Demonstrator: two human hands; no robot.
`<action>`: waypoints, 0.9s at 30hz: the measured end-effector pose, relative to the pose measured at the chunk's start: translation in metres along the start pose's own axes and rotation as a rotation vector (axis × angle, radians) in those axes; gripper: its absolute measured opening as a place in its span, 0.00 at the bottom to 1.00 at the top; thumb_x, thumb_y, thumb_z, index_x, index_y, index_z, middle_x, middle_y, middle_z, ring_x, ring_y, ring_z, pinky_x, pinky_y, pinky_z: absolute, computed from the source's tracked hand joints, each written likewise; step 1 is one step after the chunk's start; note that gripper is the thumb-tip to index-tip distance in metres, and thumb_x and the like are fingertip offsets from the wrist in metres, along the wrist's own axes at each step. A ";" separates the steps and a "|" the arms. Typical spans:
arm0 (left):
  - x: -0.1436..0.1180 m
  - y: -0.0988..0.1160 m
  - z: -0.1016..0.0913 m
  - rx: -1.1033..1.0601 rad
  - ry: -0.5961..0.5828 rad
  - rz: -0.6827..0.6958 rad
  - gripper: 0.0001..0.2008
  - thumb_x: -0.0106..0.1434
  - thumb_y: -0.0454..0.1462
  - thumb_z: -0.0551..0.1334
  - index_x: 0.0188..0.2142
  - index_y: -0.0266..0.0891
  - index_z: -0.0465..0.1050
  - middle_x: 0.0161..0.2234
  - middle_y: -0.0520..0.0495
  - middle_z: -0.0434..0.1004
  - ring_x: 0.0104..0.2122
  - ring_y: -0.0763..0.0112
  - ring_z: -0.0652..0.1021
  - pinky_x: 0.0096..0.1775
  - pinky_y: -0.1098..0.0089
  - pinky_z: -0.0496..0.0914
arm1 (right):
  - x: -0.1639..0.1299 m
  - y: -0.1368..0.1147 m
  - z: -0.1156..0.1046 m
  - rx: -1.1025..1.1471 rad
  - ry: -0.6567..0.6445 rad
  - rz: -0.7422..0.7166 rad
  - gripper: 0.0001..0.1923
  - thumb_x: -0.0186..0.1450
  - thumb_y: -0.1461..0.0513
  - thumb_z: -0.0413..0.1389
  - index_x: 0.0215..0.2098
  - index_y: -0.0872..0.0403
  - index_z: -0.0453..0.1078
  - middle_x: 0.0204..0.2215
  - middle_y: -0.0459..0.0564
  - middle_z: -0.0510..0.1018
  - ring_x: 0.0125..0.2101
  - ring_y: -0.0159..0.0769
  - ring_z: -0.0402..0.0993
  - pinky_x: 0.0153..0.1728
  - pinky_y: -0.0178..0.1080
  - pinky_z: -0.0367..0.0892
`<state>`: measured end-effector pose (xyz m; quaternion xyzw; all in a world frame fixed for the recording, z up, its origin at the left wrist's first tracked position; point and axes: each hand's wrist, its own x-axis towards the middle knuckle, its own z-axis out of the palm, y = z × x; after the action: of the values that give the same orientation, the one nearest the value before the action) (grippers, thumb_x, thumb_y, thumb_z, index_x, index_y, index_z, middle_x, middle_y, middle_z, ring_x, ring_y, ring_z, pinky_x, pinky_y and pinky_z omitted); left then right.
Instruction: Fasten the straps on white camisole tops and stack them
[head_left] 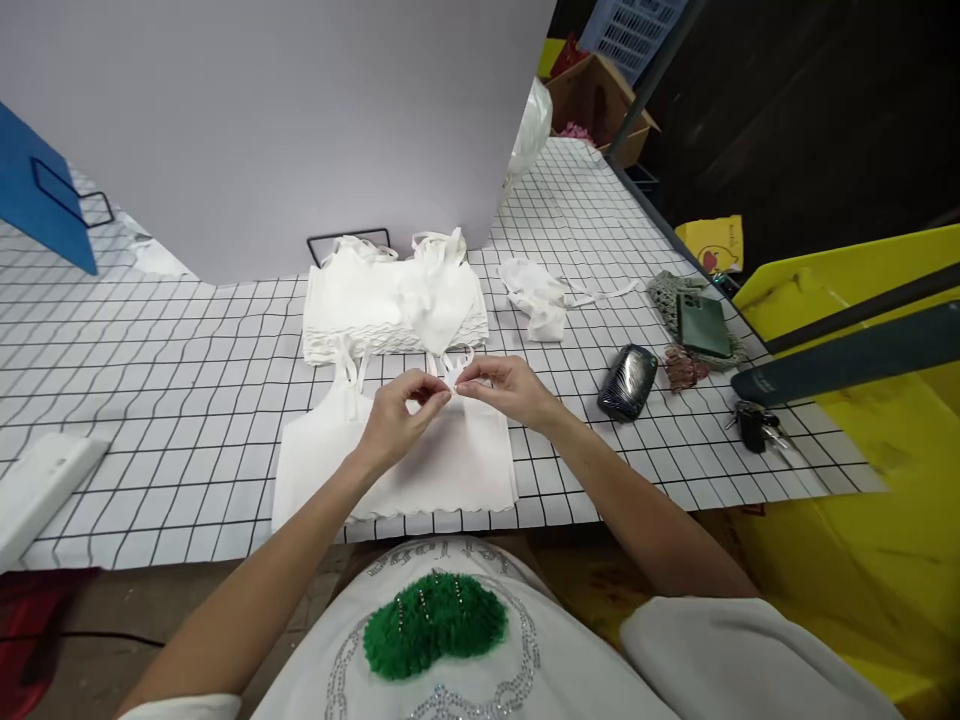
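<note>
A white strappy top [442, 470] lies flat near the front of the table, its scalloped hem toward me. Over its right shoulder strap, my left hand [401, 412] and my right hand [506, 388] meet with thumbs and forefingers pinched. Both seem to grip the white strap [453, 378], though the exact spot between the fingertips is too small to make out. The top's left strap [349, 385] lies loose. Just behind it rests a thick stack of folded white tops [394, 305], with straps gathered on it.
A large pale board [300, 130] stands behind the stack. To the right are a crumpled white garment [536, 295], a black wrapped bundle [628, 382], a green phone [703, 325] and keys [757, 428]. A white box-like object [49, 490] sits at the left edge.
</note>
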<state>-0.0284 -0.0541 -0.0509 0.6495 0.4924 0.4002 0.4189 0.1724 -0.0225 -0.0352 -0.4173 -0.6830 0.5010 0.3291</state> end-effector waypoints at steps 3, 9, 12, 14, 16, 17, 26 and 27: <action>-0.007 -0.022 0.000 0.306 -0.058 -0.015 0.09 0.56 0.39 0.71 0.35 0.41 0.75 0.35 0.46 0.77 0.38 0.60 0.74 0.43 0.60 0.66 | -0.002 0.004 -0.003 -0.116 -0.054 -0.006 0.08 0.63 0.57 0.60 0.31 0.54 0.74 0.32 0.48 0.78 0.37 0.36 0.72 0.43 0.42 0.66; -0.012 -0.035 0.002 0.496 -0.131 -0.102 0.09 0.55 0.39 0.72 0.31 0.41 0.75 0.34 0.49 0.76 0.40 0.58 0.71 0.46 0.56 0.58 | 0.003 0.017 0.000 -0.403 -0.229 -0.089 0.06 0.67 0.62 0.55 0.32 0.53 0.72 0.32 0.48 0.77 0.41 0.39 0.66 0.46 0.45 0.59; -0.012 -0.032 0.002 0.431 -0.164 -0.099 0.05 0.58 0.38 0.70 0.31 0.42 0.76 0.34 0.50 0.78 0.40 0.59 0.71 0.47 0.57 0.56 | 0.009 0.023 0.003 -0.518 -0.312 -0.118 0.06 0.67 0.65 0.53 0.33 0.53 0.71 0.33 0.48 0.76 0.41 0.40 0.63 0.47 0.47 0.54; -0.013 -0.032 0.003 0.410 -0.160 -0.084 0.03 0.59 0.37 0.69 0.31 0.44 0.77 0.33 0.50 0.79 0.40 0.59 0.71 0.48 0.56 0.55 | 0.013 0.026 0.005 -0.568 -0.362 -0.139 0.06 0.67 0.65 0.53 0.33 0.54 0.71 0.32 0.48 0.75 0.41 0.40 0.61 0.47 0.48 0.52; -0.015 -0.034 0.004 0.403 -0.146 -0.061 0.02 0.60 0.38 0.69 0.31 0.45 0.78 0.31 0.51 0.78 0.40 0.60 0.71 0.48 0.56 0.55 | 0.016 0.026 0.006 -0.602 -0.414 -0.166 0.07 0.68 0.65 0.53 0.32 0.54 0.71 0.31 0.48 0.74 0.41 0.41 0.60 0.47 0.49 0.51; -0.016 -0.034 0.004 0.400 -0.141 -0.051 0.02 0.60 0.38 0.69 0.30 0.45 0.79 0.31 0.51 0.78 0.39 0.60 0.71 0.48 0.56 0.55 | 0.017 0.026 0.006 -0.612 -0.441 -0.181 0.08 0.68 0.66 0.53 0.32 0.54 0.71 0.30 0.49 0.74 0.42 0.41 0.60 0.47 0.50 0.51; -0.016 -0.036 0.004 0.384 -0.142 -0.044 0.05 0.58 0.38 0.71 0.27 0.44 0.78 0.28 0.51 0.76 0.37 0.61 0.71 0.49 0.57 0.55 | 0.024 0.020 0.009 -0.629 -0.559 -0.259 0.09 0.69 0.66 0.52 0.32 0.55 0.72 0.30 0.49 0.73 0.41 0.40 0.60 0.50 0.53 0.52; -0.016 -0.036 0.003 0.380 -0.145 -0.045 0.05 0.58 0.38 0.71 0.27 0.44 0.78 0.28 0.51 0.76 0.37 0.61 0.71 0.49 0.57 0.55 | 0.024 0.019 0.008 -0.636 -0.567 -0.262 0.09 0.68 0.67 0.52 0.31 0.55 0.72 0.30 0.49 0.73 0.41 0.40 0.60 0.50 0.54 0.52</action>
<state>-0.0391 -0.0642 -0.0873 0.7329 0.5421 0.2428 0.3318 0.1596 -0.0013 -0.0548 -0.2539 -0.9135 0.3148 0.0446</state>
